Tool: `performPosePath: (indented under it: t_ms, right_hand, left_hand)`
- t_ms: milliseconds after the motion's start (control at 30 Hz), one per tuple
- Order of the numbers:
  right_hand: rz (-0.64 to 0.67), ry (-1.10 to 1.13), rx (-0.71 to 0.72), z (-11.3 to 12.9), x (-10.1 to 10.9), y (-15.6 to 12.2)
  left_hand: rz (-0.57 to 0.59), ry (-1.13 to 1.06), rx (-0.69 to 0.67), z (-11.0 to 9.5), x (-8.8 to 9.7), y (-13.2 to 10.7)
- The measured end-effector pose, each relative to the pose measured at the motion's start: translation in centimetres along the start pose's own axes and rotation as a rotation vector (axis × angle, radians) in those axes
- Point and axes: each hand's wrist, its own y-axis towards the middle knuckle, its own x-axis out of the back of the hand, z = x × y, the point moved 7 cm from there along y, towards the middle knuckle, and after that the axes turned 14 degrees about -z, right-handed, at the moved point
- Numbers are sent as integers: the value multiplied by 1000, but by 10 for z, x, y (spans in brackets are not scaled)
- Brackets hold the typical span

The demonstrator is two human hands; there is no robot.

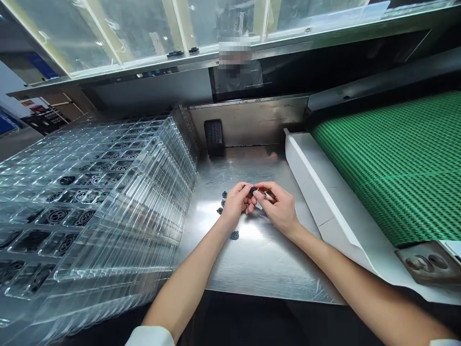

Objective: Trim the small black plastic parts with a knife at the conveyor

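Note:
Both hands meet over the middle of a steel worktop (259, 250). My left hand (237, 201) pinches a small round black part (252, 191) between its fingertips. My right hand (279, 206) is closed on a thin metal tool (268, 195) whose tip points at that part. Several more small black round parts lie loose on the steel, one close to my left forearm (234, 235) and others just left of my left hand (220, 210).
A tall stack of clear plastic trays (137, 211) fills the left, several top pockets holding black round parts. A green mesh conveyor belt (396, 163) runs at the right behind a white guard (324, 197). A person stands beyond the far opening (237, 72).

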Motion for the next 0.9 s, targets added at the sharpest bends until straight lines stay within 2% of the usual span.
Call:
performPosePath:
  t_ms: [367, 633, 900]
  right_hand:
    - [-17, 11, 6, -2, -1, 0]
    - [59, -29, 117, 8, -4, 3]
    - [31, -88, 46, -5, -1, 2]
  left_hand:
    - [-12, -32, 29, -1, 1, -2]
    - [-65, 53, 14, -1, 5, -1]
    - [-110, 45, -32, -4, 5, 0]
